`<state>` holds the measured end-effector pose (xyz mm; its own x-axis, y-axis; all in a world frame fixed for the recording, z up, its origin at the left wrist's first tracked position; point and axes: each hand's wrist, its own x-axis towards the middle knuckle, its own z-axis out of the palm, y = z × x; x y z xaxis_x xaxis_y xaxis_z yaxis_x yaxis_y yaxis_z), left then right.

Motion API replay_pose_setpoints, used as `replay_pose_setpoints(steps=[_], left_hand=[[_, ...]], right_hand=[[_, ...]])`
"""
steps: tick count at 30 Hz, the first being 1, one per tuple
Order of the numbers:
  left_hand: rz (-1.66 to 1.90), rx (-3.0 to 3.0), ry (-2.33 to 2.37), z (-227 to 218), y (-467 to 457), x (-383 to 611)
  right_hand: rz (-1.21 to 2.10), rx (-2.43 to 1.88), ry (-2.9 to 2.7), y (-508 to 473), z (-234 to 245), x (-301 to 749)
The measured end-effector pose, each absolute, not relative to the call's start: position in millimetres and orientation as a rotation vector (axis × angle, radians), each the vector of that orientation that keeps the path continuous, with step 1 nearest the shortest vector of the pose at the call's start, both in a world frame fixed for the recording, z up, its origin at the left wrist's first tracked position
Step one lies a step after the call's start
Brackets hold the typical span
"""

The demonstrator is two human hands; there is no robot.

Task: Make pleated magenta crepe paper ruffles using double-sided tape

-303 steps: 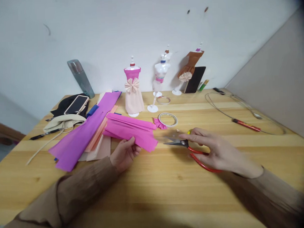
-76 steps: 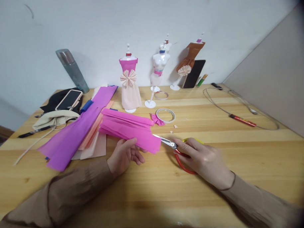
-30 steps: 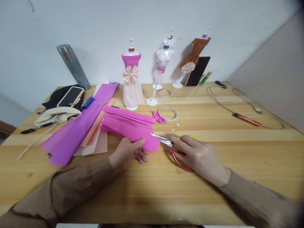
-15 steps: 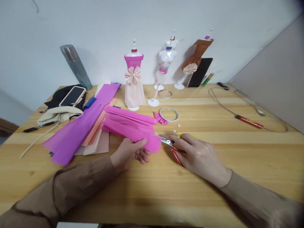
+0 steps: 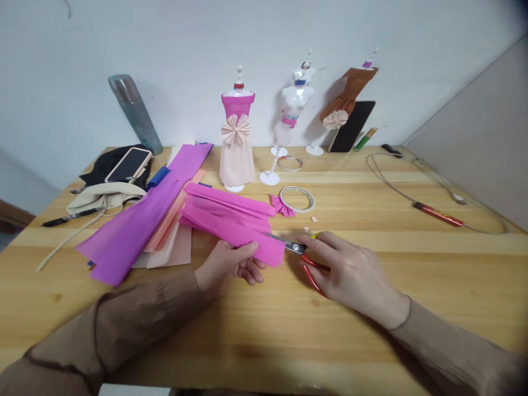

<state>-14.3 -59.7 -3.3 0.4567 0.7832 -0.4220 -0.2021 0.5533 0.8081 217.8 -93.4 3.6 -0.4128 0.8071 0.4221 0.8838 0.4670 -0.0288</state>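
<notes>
At the near middle of the wooden table [image 5: 295,335], the left hand [image 5: 226,267] grips the near edge of the folded pink crepe paper [image 5: 230,217]. Its thumb lies on top, and the fingers curl beneath, partly hidden. The right hand [image 5: 351,271] is closed around the scissors [image 5: 297,247]. Their red handle loops are largely covered by the palm and fingers, with only short arcs showing. The steel blades run leftward to the paper's right end, where the tips are lost against the pink. Whether the blades are parted cannot be told. A yellow scrap behind the right knuckles is too obscured to identify. Both sleeves are brown and are cut off by the lower frame edge.

The pink paper is matte and finely crinkled, folded into long flat layers with a fanned far edge. It rests partly on a purple crepe sheet [image 5: 139,225] and on peach sheets beneath that. A small pink ruffle [image 5: 284,206] lies just beside a thin white tape ring [image 5: 297,198].

Along the wall stand three things:
- a miniature dress form [image 5: 236,141] in a pink and peach paper dress with a pleated rosette
- a glossy white bare form [image 5: 293,110]
- a tilted form in brown paper [image 5: 347,97]

On the left, a phone [image 5: 128,164] rests on dark cloth near a grey metal flask [image 5: 135,113]. On the right lies a looped wire [image 5: 438,214] with a red grip.
</notes>
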Motion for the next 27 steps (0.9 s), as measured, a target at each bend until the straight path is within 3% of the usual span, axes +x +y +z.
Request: replay_pose_setpoints(steps=[27], left_hand=[[0.653, 0.799, 0.882, -3.9, -59.5, -14.2]], right_hand=[[-0.188, -1.393, -2.382, -89.1, 6.5, 210.5]])
